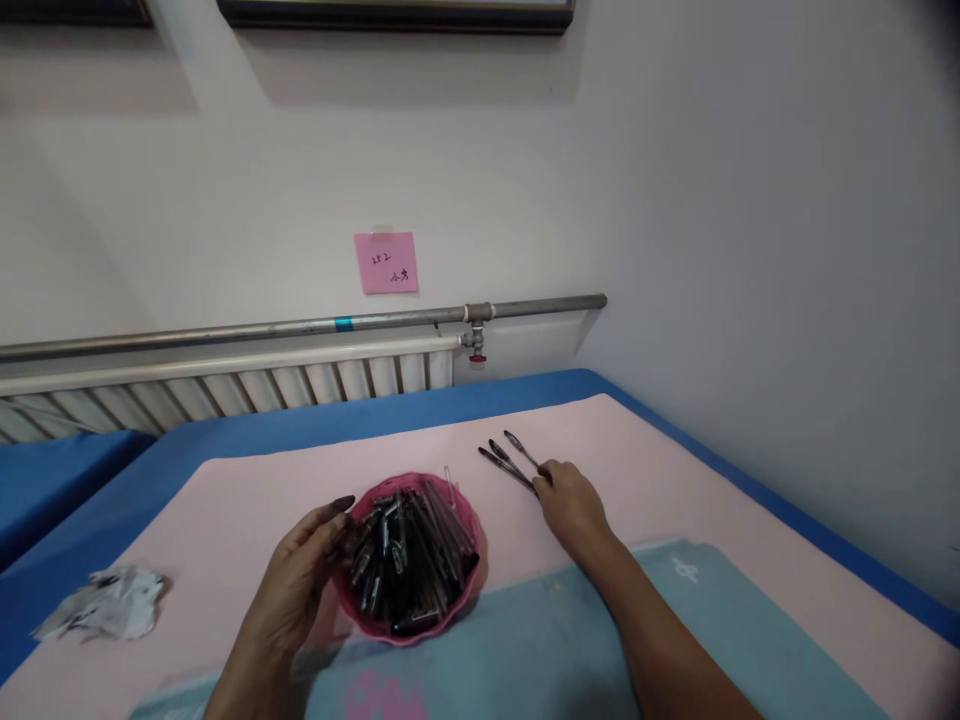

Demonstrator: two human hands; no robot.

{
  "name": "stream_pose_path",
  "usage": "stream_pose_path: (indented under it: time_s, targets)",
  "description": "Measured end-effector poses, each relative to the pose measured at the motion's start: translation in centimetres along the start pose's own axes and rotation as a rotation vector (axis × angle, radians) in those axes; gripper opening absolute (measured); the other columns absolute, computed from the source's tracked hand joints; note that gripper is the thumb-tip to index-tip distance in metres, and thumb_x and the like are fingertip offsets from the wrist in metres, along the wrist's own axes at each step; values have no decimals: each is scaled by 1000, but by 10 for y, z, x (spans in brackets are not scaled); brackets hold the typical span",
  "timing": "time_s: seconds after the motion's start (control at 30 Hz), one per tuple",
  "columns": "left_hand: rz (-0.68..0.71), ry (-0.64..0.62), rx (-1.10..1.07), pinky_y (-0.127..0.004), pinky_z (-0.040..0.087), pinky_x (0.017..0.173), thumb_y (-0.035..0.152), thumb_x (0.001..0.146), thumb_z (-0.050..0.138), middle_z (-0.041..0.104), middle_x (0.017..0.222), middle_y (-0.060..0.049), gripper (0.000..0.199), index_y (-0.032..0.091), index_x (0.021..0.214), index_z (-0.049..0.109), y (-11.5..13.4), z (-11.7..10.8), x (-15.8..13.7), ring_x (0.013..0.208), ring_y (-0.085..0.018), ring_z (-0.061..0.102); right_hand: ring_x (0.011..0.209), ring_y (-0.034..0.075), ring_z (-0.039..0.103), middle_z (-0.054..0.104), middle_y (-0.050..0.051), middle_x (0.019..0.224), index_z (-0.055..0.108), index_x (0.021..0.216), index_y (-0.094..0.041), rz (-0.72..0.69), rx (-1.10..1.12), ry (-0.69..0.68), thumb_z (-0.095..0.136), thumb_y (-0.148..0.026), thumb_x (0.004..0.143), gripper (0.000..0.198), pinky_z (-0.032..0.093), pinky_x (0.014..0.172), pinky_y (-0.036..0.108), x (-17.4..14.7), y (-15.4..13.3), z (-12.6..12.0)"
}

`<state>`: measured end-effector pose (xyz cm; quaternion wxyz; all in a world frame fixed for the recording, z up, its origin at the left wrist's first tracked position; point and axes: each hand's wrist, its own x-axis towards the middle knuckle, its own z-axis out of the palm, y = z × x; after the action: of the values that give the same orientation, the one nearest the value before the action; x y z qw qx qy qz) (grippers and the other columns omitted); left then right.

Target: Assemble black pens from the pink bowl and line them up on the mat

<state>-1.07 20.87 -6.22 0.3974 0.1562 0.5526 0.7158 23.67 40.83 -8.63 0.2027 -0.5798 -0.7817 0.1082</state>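
Pink cloth covers the blue worktop against a white wall with a radiator, a pink sticky note above. Left hand cups the rim of a pink bowl crammed with black pens — fingers curled loosely, clasping nothing. Right hand rests beside the bowl, fingertips pinching three loose pens lying on the cloth — crumpled paper sits far left.

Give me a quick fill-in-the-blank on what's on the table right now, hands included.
1. The pink bowl is full of dark ____.
2. The left hand touches the bowl's ____ side as the camera sees it.
3. The right hand rests on the loose pens lying to the ____ of the bowl.
4. The crumpled wrapper lies on the ____ cloth.

Missing words: pens; left; right; pink
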Motion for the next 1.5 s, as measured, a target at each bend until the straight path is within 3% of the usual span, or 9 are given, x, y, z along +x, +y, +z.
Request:
stream_pose_path:
  time_s: [0.43,0.7,0.83,0.93,1.07,1.17,1.27,1.5]
  targets:
    - [-4,0,17,-17,46,56,27,54,81,68,67,-1,43,13,92,68,2,5,-3,59,-10,59,78,19,58,59,8,93,65,93,-20,-182,-120,-109,44,-18,87,22,36,61,27,-8,-19,13]
    - [37,-1,31,-18,43,55,29,55,80,66,66,0,40,12,89,69,-1,5,-1,57,-9,57,65,18,57,56,11,87,65,94,-16,-128,-116,-44,39,-11,86,28,35,55,28,1,-12,15]
    - [103,2,110,-21,42,59,31,59,75,65,67,-1,30,13,82,68,-4,9,-2,61,-11,56,74,19,58,56,10,92,63,98,-16,-204,1,15,41,-17,88,24,42,64,29,-9,-25,14]
    - [188,-65,331,-24,41,59,31,69,65,62,65,0,16,16,75,65,-11,17,-6,62,-14,55,80,17,57,58,6,90,63,87,-20,-374,173,20,46,-21,86,17,45,72,27,-22,-42,16]
    - [376,-170,866,-30,42,69,24,77,54,64,77,-4,11,18,77,63,-27,36,-15,75,-19,58,90,20,55,59,6,92,62,75,-20,-626,380,-7,53,-18,79,10,45,80,32,-38,-60,17]
    - [511,-129,1302,-34,41,74,25,82,48,63,84,-9,18,16,78,62,-38,52,-22,81,-23,58,94,22,54,60,9,101,63,76,-19,-619,263,-39,56,-20,76,7,43,84,36,-44,-66,17]
    - [513,-72,1566,-36,41,74,31,85,46,63,86,-12,23,15,80,62,-44,63,-26,83,-26,59,95,24,53,60,10,104,63,79,-18,-573,180,-69,56,-21,77,8,42,84,37,-46,-69,16]
    - [332,-88,1716,-33,42,74,30,84,46,65,94,-13,24,14,90,63,-39,69,-26,88,-25,61,99,23,51,59,10,107,63,79,-17,-487,241,-120,56,-19,77,8,40,88,34,-49,-74,22]
